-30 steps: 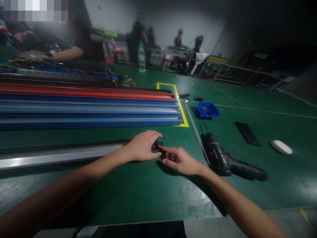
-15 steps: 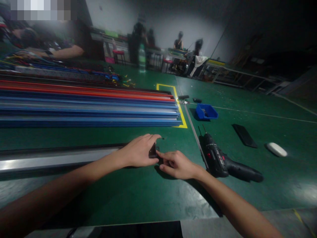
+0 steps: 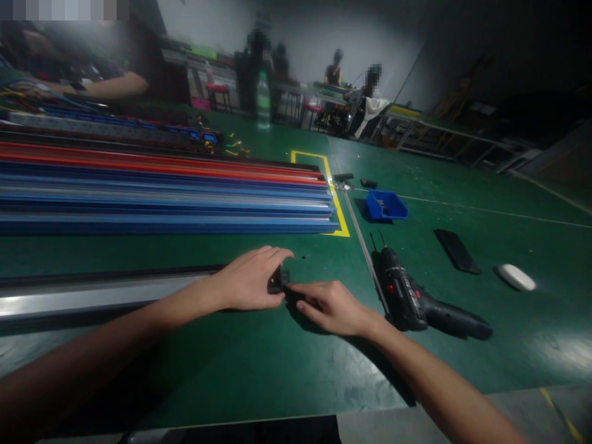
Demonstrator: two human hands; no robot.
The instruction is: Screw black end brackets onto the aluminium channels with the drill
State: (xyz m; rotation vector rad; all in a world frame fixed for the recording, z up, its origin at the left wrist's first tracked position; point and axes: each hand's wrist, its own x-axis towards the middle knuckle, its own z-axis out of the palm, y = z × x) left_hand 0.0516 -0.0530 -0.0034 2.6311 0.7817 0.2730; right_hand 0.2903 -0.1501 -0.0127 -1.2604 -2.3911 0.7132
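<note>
A long profile [image 3: 55,303], silver with dark edges, lies along the near side of the green table. My left hand [image 3: 247,280] grips it over its right end, thumb and fingers on opposite sides. A black end piece [image 3: 276,282] shows between that thumb and index finger. My right hand [image 3: 335,306] comes from the right, its index finger stretched out to the end piece and its thumb apart below. Whether the right fingertip holds anything small is hidden. A tiny dark part [image 3: 305,256], perhaps a screw, lies just beyond the hands.
Right of my hands lies a black cordless drill [image 3: 407,296]. Beyond it are a blue bin [image 3: 386,206], a black flat phone-like object [image 3: 457,251] and a white rounded case [image 3: 517,277]. Blue and red profiles [image 3: 185,203] lie behind. A co-worker's arm [image 3: 115,85] is at far left.
My left hand has shifted slightly left along with the profile's end. The right index finger has straightened and followed the end piece. The view has tilted a little.
</note>
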